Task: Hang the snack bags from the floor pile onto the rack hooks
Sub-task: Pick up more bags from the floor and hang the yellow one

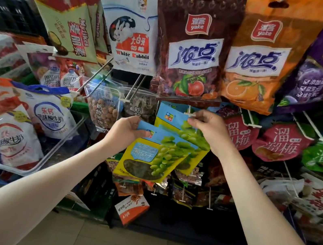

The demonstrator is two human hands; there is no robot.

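Grape-print snack bag (pixel 170 116) pinched at its top edge by right hand (pixel 208 128), right at hook tip (pixel 189 113), seemingly not yet threaded. Second bag (pixel 150 159) gripped by left hand (pixel 125 131) just below. At least these two left to hang.

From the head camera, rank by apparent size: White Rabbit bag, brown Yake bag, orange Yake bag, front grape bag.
1. brown Yake bag and orange Yake bag: about alike
2. White Rabbit bag
3. front grape bag
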